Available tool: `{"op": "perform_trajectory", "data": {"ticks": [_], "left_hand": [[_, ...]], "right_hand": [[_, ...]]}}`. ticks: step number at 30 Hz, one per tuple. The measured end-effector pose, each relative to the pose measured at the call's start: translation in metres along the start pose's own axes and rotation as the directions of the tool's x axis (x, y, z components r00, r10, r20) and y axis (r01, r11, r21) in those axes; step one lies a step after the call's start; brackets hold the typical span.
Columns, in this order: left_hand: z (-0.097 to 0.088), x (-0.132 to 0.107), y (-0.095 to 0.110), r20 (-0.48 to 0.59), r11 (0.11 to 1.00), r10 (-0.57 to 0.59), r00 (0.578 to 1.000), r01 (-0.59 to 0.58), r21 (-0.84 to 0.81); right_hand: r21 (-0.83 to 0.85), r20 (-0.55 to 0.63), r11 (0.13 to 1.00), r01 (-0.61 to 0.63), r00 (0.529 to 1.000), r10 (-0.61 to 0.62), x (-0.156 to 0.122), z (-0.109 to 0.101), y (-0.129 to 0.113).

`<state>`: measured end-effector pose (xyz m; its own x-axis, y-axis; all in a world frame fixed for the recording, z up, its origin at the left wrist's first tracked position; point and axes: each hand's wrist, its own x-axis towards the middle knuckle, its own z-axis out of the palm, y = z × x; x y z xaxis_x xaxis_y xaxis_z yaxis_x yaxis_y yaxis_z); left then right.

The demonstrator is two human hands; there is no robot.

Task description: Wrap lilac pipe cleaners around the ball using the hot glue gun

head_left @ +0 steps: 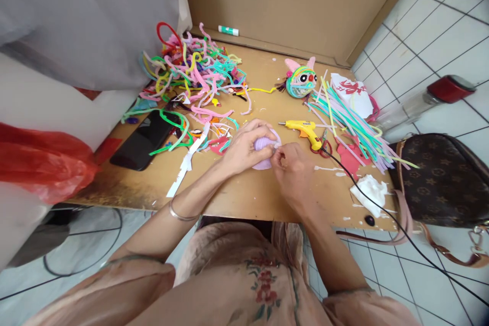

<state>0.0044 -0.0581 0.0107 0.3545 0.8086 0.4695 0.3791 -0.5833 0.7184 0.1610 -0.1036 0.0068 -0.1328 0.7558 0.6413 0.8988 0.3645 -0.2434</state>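
Observation:
A lilac ball (263, 143), apparently wrapped in fuzzy pipe cleaner, sits low over the table in front of me. My left hand (248, 145) curls round it, thumb across the near side and fingers over the top. At the ball's right side, my right hand (292, 165) has thumb and fingertips pinched together, touching a small whitish bit that I cannot make out. Just beyond that hand lies a yellow hot glue gun (304, 128), its nozzle pointing left, beside red-handled scissors (321, 148).
Tangled pipe cleaners (202, 69) heap at the back left, near a black phone (143, 140). A finished animal-faced ball (301, 80) stands behind straight pipe cleaners (355, 117). The glue gun's cord (359, 188) trails right past a white tissue (370, 193) and brown handbag (439, 178).

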Motion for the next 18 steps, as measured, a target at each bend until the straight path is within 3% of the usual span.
{"op": "perform_trajectory", "data": {"ticks": [5, 10, 18], "left_hand": [[0.001, 0.0, -0.002, 0.001, 1.0, 0.008, 1.0, -0.008, 0.005], [0.001, 0.001, -0.001, -0.011, 1.0, 0.003, 1.0, -0.003, -0.002], [0.001, 0.001, 0.0, -0.012, 1.0, -0.007, 1.0, 0.007, 0.013]], "right_hand": [[0.212, -0.099, 0.976, -0.039, 0.993, 0.061, -0.003, 0.006, 0.002], [0.244, -0.193, 0.966, -0.08, 0.973, 0.13, -0.004, 0.012, 0.0], [0.324, -0.215, 0.929, -0.18, 0.942, 0.258, -0.004, 0.017, -0.005]]}}
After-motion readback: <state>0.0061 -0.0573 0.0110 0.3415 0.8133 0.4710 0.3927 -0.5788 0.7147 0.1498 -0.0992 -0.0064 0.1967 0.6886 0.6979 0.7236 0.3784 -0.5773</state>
